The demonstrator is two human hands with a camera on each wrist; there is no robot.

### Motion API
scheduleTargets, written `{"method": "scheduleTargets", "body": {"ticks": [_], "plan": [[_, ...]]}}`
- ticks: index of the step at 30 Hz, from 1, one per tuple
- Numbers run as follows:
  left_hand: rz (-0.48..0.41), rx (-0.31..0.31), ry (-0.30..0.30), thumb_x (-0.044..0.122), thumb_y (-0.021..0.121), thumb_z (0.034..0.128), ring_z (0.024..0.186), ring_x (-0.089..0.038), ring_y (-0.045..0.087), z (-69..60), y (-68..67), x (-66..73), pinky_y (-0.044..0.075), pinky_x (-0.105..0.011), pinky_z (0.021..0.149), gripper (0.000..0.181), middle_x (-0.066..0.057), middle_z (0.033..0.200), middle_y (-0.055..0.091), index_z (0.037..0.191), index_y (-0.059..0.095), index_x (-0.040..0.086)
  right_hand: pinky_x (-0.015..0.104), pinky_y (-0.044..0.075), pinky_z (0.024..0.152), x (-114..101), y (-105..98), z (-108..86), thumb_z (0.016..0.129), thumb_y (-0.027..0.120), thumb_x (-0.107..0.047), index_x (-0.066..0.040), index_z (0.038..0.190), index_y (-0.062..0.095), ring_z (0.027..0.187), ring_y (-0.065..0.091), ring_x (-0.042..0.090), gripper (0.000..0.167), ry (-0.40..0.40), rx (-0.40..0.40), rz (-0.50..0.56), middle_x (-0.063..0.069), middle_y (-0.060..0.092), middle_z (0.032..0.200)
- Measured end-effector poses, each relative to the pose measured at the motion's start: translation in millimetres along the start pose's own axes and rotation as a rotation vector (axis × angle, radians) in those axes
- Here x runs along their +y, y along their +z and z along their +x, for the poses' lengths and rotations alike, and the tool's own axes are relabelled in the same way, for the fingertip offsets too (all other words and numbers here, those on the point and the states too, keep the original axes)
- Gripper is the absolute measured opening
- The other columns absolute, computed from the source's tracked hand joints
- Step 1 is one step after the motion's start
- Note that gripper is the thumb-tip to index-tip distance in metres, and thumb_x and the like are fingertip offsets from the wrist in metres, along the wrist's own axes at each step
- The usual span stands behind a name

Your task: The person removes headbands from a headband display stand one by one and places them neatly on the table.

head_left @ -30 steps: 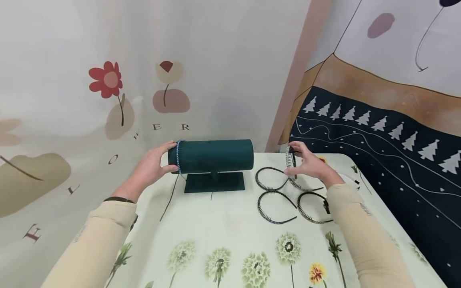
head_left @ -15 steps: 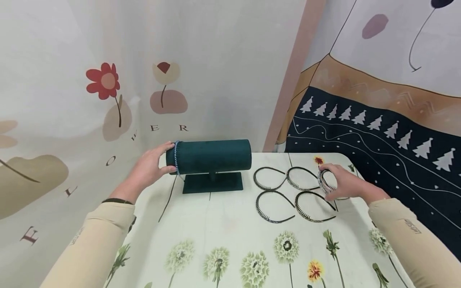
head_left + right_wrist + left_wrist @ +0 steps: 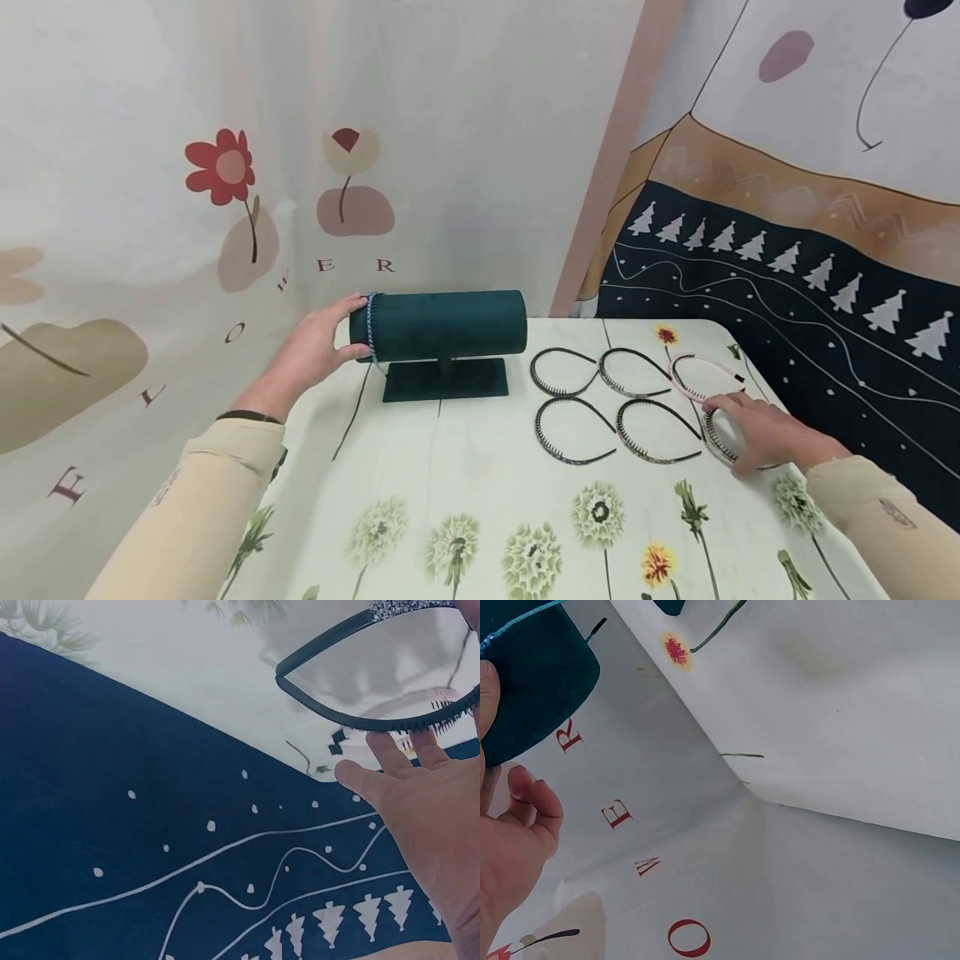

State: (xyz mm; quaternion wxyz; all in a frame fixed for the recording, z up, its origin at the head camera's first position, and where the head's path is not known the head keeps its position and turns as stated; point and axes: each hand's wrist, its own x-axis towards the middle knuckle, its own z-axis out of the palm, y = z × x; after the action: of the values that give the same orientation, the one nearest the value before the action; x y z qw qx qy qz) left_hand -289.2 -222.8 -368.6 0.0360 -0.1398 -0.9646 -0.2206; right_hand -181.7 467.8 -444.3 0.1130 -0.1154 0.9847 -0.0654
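Note:
In the head view my left hand (image 3: 313,354) grips the left end of a dark green velvet roll (image 3: 453,325) on a flat-based stand. Beside the fingers, a blue twisted cord (image 3: 371,329) circles the roll. The left wrist view shows the thumb on the roll (image 3: 547,690). Far right, my right hand (image 3: 765,433) holds a toothed headband (image 3: 717,442) low over the table, its far side hidden by the hand. In the right wrist view this headband (image 3: 337,716) is black with a sparkling stretch along one side. A pink headband (image 3: 678,383) lies just behind the hand.
Several dark toothed headbands lie in two rows right of the stand, such as the front left one (image 3: 551,450) and the front middle one (image 3: 637,452). A white flower-printed cloth (image 3: 480,467) covers the table. Printed curtains (image 3: 480,167) hang behind and at the right.
My right hand has carried the sparkling headband from the back of the table rightward, then toward me to the front row. The left hand keeps its grip on the roll.

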Motion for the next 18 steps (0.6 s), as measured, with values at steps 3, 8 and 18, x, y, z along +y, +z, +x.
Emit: {"method": "scheduleTargets", "body": {"ticks": [3,8,18], "plan": [[0.003,0.007,0.001,0.026,0.081,0.0969,0.159,-0.051,0.029,-0.9,0.4,0.1,0.03,-0.073,0.126,0.088,-0.014,0.179,0.026,0.169,0.032,0.015,0.039,0.05,0.067,1.3,3.2,-1.1,0.058,0.099,-0.012,-0.013,0.146,0.05,0.099,0.061,0.042,0.1,0.022,-0.019,0.025,0.038,0.048,0.146],[-0.004,0.014,-0.002,0.025,0.082,0.0965,0.159,-0.051,0.029,-1.9,0.1,0.4,0.03,-0.073,0.127,0.088,-0.013,0.179,0.026,0.169,0.033,0.015,0.038,0.047,0.065,3.5,5.4,-0.9,0.059,0.098,-0.01,-0.013,0.149,0.048,0.101,0.059,0.044,0.102,0.044,-0.041,0.059,0.039,0.043,0.15],[-0.001,0.007,-0.003,0.026,0.08,0.0977,0.16,-0.049,0.028,-3.6,-1.3,3.0,0.028,-0.072,0.128,0.087,-0.013,0.179,0.024,0.169,0.032,0.015,0.047,0.054,0.074,1.6,4.9,0.4,0.06,0.103,-0.015,-0.011,0.15,0.049,0.113,0.058,0.056,0.105,0.027,-0.052,0.027,0.038,0.045,0.15]]}}
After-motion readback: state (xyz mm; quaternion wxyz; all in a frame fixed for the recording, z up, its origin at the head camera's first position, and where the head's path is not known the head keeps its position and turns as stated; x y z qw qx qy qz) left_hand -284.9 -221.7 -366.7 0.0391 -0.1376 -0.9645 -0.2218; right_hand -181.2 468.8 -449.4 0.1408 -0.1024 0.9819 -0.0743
